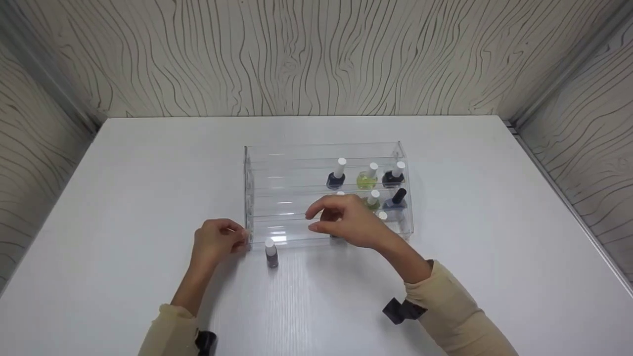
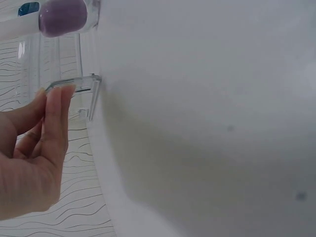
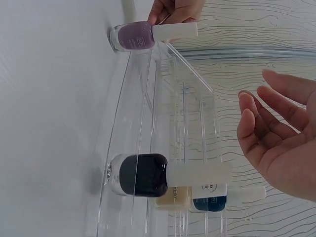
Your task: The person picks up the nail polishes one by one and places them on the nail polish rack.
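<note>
A clear acrylic tiered rack [image 1: 284, 202] stands on the white table. My left hand [image 1: 217, 241] pinches its front left corner between thumb and fingers, seen close in the left wrist view [image 2: 37, 143]. Just right of that hand, a purple nail polish bottle [image 1: 271, 253] with a white cap stands upright on the table in front of the rack. My right hand [image 1: 348, 221] hovers over the rack's middle with fingers bent and apart, holding nothing. It hides part of the lower tiers. Below it in the right wrist view is a dark nail polish bottle [image 3: 144, 175].
On the top tier stand dark [image 1: 336, 181], yellow [image 1: 367, 180] and black [image 1: 393, 179] polish bottles. Lower sit a green bottle [image 1: 372, 201] and a blue one with a black cap [image 1: 395, 201]. A wood-patterned wall [image 1: 296, 59] rises behind the table.
</note>
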Demonstrator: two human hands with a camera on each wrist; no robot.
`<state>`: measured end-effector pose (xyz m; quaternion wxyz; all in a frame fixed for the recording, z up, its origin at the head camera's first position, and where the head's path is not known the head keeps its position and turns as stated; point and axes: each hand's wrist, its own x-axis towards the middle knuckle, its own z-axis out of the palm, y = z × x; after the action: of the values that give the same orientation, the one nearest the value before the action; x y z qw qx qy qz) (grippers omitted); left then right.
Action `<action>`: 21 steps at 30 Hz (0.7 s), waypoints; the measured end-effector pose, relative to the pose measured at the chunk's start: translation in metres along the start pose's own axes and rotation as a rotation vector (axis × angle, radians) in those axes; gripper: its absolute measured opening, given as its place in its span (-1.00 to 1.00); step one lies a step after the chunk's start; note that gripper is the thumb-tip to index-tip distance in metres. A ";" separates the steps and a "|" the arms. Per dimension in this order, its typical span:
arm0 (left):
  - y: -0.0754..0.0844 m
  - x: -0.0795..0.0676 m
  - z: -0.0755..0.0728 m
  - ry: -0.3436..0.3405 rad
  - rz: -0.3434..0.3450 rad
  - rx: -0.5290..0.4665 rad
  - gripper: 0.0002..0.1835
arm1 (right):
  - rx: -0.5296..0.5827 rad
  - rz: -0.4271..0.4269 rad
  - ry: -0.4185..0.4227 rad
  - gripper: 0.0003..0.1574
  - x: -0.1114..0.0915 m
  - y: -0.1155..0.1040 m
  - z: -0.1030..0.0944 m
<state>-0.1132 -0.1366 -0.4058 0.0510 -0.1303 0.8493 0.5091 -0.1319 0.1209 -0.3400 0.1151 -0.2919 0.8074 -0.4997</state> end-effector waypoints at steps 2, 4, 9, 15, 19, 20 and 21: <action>0.000 0.000 0.000 -0.002 -0.006 -0.001 -0.95 | -0.008 -0.004 -0.007 -0.80 0.002 -0.001 0.004; 0.001 0.000 0.000 -0.003 -0.010 0.000 -0.95 | -0.008 -0.005 -0.019 -0.80 0.004 -0.002 0.008; 0.001 0.001 0.001 -0.001 -0.011 0.019 -0.95 | -0.006 -0.024 -0.047 -0.81 0.009 -0.001 0.020; 0.001 0.001 0.001 0.000 -0.012 0.019 -0.94 | -0.031 -0.022 -0.062 -0.80 0.013 0.003 0.034; 0.001 0.000 0.001 0.004 -0.006 0.025 -0.93 | -0.041 -0.014 -0.080 -0.77 0.015 0.008 0.042; 0.001 0.000 0.001 0.005 -0.008 0.027 -0.92 | -0.040 -0.020 -0.086 -0.77 0.016 0.010 0.044; 0.000 0.001 0.001 0.006 -0.006 0.029 -0.92 | -0.037 -0.024 -0.093 -0.77 0.016 0.011 0.046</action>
<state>-0.1138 -0.1361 -0.4067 0.0519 -0.1338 0.8563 0.4962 -0.1269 0.0812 -0.3693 0.1408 -0.3266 0.8067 -0.4720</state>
